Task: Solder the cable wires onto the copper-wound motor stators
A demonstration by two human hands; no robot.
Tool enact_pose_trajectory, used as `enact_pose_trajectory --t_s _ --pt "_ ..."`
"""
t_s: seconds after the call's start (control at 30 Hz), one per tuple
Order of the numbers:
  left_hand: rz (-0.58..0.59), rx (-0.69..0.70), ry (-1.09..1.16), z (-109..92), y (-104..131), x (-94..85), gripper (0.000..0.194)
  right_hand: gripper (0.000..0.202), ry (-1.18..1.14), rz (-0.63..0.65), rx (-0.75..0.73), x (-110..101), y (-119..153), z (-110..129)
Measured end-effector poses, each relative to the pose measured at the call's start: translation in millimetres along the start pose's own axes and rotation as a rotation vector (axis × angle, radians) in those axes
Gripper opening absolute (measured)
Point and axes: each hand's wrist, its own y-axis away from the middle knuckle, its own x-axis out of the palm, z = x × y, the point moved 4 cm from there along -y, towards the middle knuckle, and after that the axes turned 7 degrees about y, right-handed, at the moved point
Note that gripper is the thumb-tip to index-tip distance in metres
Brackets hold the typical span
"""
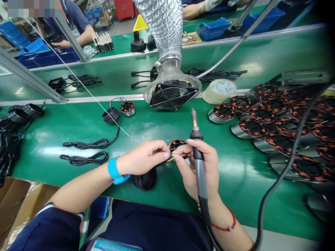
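My right hand (210, 164) is wrapped round a soldering iron (201, 181), its bare metal tip pointing up and away from me. The thumb and forefinger of that hand also pinch at thin yellow and blue wires (171, 159). Facing it, my left hand (142, 157) is closed in a pinch on the same wires, fingertips nearly touching those of the right. Just behind the fingertips is a motor stator (177, 143) with copper windings, partly hidden by my hands. A black round housing (146, 179) lies beneath my left wrist.
Many wound stators (264, 115) crowd the right side. A fume extractor hood (172, 92) hangs ahead, beside a tape roll (219, 91). A wired stator (127, 108), black housing (111, 115) and coiled cables (89, 158) lie left. A thin solder wire (78, 80) slants down. Co-workers sit opposite.
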Motion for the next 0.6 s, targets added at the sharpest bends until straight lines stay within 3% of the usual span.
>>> enact_pose_trajectory --t_s 0.07,0.2,0.37,0.6 --pt "0.079 -0.089 0.108 3.7 -0.2 -0.3 0.015 0.045 0.0 -0.068 0.017 1.3 1.3 -0.8" --pt "0.061 -0.149 0.282 9.1 -5.1 -8.4 0.027 0.044 -0.017 -0.111 0.071 8.1 4.0 -2.6" --pt "0.111 -0.19 0.18 7.0 -11.5 -12.1 0.023 0.041 0.025 -0.097 0.07 10.5 1.4 1.4" --pt "-0.11 -0.121 -0.082 5.7 -34.7 -26.8 0.011 0.039 0.365 -0.111 0.195 -19.5 2.7 -8.9"
